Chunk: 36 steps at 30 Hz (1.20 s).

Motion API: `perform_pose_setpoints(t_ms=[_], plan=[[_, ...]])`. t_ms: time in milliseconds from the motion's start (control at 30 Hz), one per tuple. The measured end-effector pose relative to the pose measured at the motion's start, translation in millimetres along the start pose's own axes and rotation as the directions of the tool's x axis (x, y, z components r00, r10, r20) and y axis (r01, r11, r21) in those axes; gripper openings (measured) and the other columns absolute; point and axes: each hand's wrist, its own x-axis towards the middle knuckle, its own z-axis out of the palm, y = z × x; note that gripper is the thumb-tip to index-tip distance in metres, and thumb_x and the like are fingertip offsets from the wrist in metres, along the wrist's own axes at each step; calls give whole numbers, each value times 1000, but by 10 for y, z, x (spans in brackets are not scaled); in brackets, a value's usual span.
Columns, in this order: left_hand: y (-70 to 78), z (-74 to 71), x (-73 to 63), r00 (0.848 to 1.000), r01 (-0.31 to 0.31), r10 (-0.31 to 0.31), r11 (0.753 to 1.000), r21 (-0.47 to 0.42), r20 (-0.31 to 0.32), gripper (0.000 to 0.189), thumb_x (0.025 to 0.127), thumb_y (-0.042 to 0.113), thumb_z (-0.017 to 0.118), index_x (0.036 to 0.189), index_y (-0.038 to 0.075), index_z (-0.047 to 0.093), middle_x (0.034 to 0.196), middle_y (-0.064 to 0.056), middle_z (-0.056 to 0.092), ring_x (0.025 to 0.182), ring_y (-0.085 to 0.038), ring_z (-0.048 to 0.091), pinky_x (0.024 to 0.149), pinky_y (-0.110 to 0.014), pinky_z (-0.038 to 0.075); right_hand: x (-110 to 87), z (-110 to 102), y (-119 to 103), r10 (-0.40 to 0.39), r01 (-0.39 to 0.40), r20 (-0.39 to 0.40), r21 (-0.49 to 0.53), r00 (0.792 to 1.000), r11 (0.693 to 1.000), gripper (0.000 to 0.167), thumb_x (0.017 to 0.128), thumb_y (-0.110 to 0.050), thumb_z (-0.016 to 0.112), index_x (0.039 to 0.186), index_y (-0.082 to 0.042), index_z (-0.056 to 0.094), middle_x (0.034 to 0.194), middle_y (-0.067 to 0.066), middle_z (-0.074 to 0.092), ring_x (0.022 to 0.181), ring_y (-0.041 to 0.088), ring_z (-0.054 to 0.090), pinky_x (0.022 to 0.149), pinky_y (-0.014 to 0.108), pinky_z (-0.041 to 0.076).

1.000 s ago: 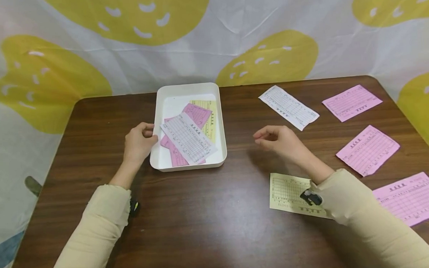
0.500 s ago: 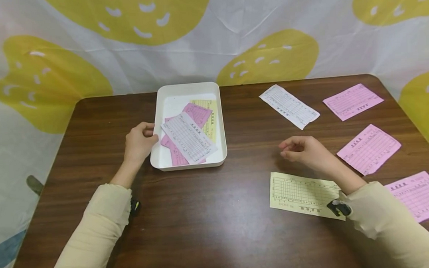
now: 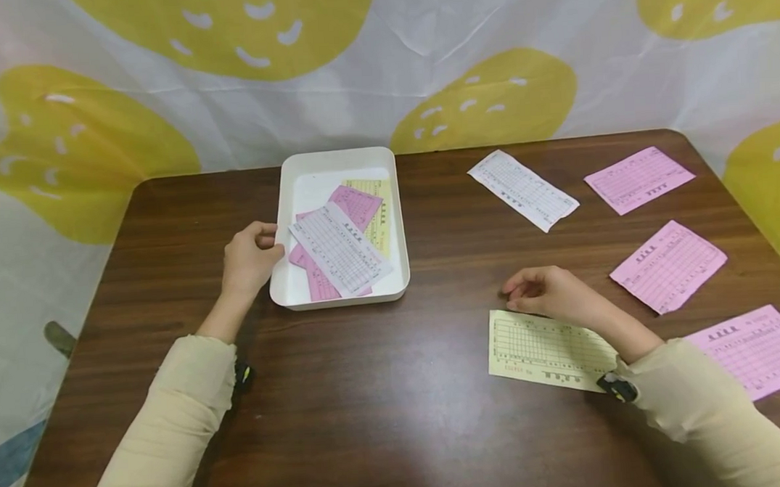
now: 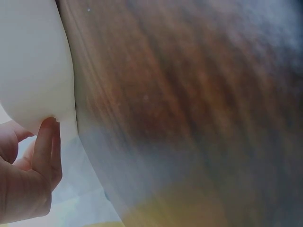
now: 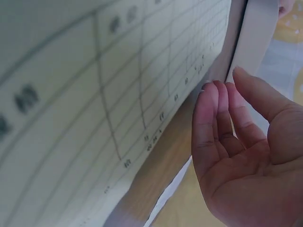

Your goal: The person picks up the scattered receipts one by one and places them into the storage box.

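Observation:
My left hand point(image 3: 250, 258) is at the left wall of a shallow white tray point(image 3: 280, 288), pinching its rim between thumb and fingers; the left wrist view shows the fingertips point(image 4: 47, 125) against the wall. Inside the tray a white printed slip point(image 3: 341, 251) lies over pink slips point(image 3: 360, 207) and a yellow one point(image 3: 381, 229). My right hand point(image 3: 556, 294) hovers over the far edge of a yellow slip point(image 3: 538, 349) on the table, its fingers loosely bent and holding nothing. In the right wrist view a gap shows between the thumb and fingers.
On the right of the brown table point(image 3: 384, 418) lie a white slip point(image 3: 523, 189) and pink slips: one at the back point(image 3: 640, 179), one in the middle point(image 3: 668, 268), one nearer point(image 3: 757, 351). A patterned cloth point(image 3: 332, 115) hangs behind the table's back edge.
My right hand has moved right and nearer to me, away from the tray's side and over the yellow slip's far edge. The left hand has stayed at the tray.

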Motion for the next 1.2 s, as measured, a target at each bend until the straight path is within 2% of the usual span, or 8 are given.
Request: perform_pose_setpoints(t_ms=[133, 333, 533, 800, 1000, 1200], plan=[[-2, -2, -3, 1000, -3, 3, 1000, -2, -2, 39, 86, 9, 55, 124, 2, 60, 109, -23, 68, 98, -33, 64, 81, -40, 51, -7, 15, -2, -4, 5, 29, -30, 1000, 1000, 22, 79, -7, 73, 99, 1, 68, 86, 7, 70, 74, -2, 57, 67, 17, 48], [-4, -3, -5, 1000, -10, 10, 1000, -5, -8, 38, 86, 8, 55, 123, 1, 60, 109, -24, 68, 98, -33, 64, 81, -41, 52, -19, 26, -34, -33, 38, 72, -57, 997, 998, 27, 75, -9, 77, 99, 1, 68, 90, 9, 69, 82, 10, 59, 71, 18, 50], [-6, 2, -3, 1000, -15, 15, 1000, -2, -7, 38, 86, 9, 56, 123, 2, 61, 109, -23, 69, 98, -33, 64, 80, -40, 51, -11, 44, -52, -48, 55, 60, -135, 997, 989, 24, 75, -5, 76, 97, 1, 68, 85, 6, 67, 80, 12, 58, 69, 20, 49], [-6, 6, 1, 1000, -14, 14, 1000, -4, -6, 38, 85, 9, 56, 123, 2, 61, 109, -23, 69, 99, -33, 65, 80, -40, 51, 17, 33, -72, 13, -9, 24, -155, 1000, 988, 20, 78, -5, 73, 95, 0, 68, 81, 5, 66, 78, 11, 58, 66, 21, 46], [-7, 3, -6, 1000, -19, 19, 1000, -5, -8, 38, 85, 9, 56, 122, 1, 61, 109, -23, 69, 97, -33, 65, 79, -39, 51, 71, -20, -47, 71, -77, -43, -162, 997, 984, 18, 78, -4, 73, 95, 0, 67, 81, 8, 66, 77, 14, 58, 66, 23, 45], [-5, 3, -6, 1000, -19, 19, 1000, -7, -9, 38, 85, 9, 55, 122, 1, 61, 109, -23, 69, 98, -33, 65, 80, -39, 51, 177, -97, 29, 127, -140, -108, -120, 986, 983, 21, 78, -6, 73, 95, 3, 66, 79, 9, 64, 72, 12, 54, 62, 23, 43]])
